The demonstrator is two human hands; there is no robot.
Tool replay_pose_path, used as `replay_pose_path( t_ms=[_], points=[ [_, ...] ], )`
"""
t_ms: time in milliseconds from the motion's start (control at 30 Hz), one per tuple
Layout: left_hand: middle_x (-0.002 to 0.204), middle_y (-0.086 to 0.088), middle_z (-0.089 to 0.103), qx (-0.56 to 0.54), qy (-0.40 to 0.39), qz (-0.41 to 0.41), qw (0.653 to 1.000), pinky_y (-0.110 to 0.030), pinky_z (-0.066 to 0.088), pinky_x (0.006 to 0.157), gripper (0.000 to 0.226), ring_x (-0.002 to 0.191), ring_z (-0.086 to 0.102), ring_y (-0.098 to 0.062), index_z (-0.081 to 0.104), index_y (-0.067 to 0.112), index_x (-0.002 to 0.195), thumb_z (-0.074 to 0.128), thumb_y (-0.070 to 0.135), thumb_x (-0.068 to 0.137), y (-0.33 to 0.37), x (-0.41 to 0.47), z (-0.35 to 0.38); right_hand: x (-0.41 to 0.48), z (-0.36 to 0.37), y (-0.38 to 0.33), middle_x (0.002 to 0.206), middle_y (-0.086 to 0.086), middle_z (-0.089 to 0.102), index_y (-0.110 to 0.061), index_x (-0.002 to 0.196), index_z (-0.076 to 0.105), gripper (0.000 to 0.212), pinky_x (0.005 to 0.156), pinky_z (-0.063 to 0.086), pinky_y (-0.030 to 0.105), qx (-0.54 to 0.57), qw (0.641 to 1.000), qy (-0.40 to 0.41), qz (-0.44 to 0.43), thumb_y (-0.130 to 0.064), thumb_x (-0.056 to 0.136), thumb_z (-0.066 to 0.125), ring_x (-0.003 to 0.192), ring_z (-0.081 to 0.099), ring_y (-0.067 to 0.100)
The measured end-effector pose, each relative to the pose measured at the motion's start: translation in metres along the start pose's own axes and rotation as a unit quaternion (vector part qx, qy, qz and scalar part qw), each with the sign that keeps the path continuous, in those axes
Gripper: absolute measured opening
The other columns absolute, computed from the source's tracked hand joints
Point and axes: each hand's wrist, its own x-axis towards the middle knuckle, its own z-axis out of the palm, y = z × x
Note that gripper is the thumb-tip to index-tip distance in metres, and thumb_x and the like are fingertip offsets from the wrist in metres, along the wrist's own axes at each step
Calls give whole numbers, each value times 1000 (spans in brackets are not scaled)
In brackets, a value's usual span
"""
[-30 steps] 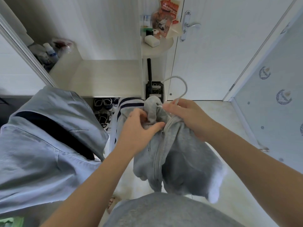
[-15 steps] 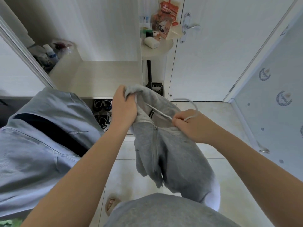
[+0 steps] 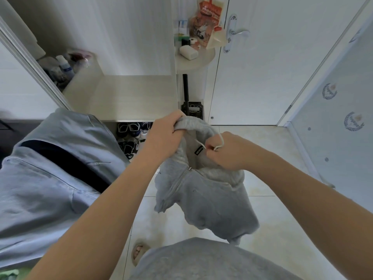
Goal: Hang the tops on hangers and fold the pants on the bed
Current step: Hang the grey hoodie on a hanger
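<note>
Fingers (image 3: 175, 123) of the left hand (image 3: 164, 138) curl tight round a bunched fold of hood on a grey zip hoodie (image 3: 203, 197). Fingers (image 3: 212, 153) of the right hand (image 3: 232, 154) pinch the hook of a thin white hanger (image 3: 223, 142) at the neck opening.

Landmark: pale wardrobe shelf (image 3: 131, 96).
- Left of the shelf and lower: a blue shirt (image 3: 50, 178) hangs collar up, with its dark inside showing. What it hangs from is out of view.
- Back left corner of the shelf: bottles (image 3: 64, 64) among wrapped clutter.
- Under the shelf's front edge: shoes (image 3: 131, 134) in rows.
- Off the shelf's right front corner and lower: the hoodie hangs in the air between both hands, above the tiled floor (image 3: 272, 199). Its body droops, the zip pull sits near the neck, and a black label shows inside the collar.
- The left hand holds the hood edge nearest that corner; the right hand is further right of it.
- Only the hook and a short white piece of the hanger show inside the neck; the rest is hidden in cloth.
- Right of the shelf and higher: a round side shelf (image 3: 207, 57) carries an orange snack bag (image 3: 207, 23) and a white box (image 3: 188, 52).
- Further right: a white door (image 3: 272, 67) with a metal handle (image 3: 239, 33).
- Well below the shelf: a foot (image 3: 139, 250) on the floor.
</note>
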Motion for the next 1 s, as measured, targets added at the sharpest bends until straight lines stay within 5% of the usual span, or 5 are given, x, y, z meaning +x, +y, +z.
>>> replay_pose_path(
  t_ms=[133,367,467,600,1000],
  points=[
    [81,9,60,-20,-20,-9,1000,-21,42,67,9,78,55,-11,59,21,95,63,13,92,-6,-5,-2,-1,2,-2,70,4,66,-17,72,58,27,68,52,36,125,991,32,-27,-18,98,50,67,61,20],
    [101,13,61,-79,-93,-52,991,-15,43,80,23,93,54,3,67,27,110,73,34,89,-14,-21,-12,5,11,8,58,-4,63,-19,66,61,27,54,39,19,191,980,49,-1,-16,92,54,52,51,5],
    [112,13,63,-50,-5,-35,998,-33,41,102,28,117,50,-2,71,35,106,62,54,88,-29,-24,-13,0,13,6,54,-5,61,-19,67,63,27,52,38,16,231,972,44,-16,-19,93,56,50,49,7],
    [125,14,60,85,-42,48,994,-49,32,112,50,127,48,-16,64,36,121,56,67,83,-33,-30,-8,-2,5,1,54,-5,60,-9,76,68,26,51,38,11,258,964,43,-44,-23,97,59,46,48,2],
    [78,10,60,-41,40,-10,998,-18,42,72,11,75,55,-8,63,24,86,69,30,92,-40,-44,-20,-20,25,72,101,-17,70,-33,105,67,16,83,50,19,273,958,90,11,-37,90,70,95,64,1]
  ],
)
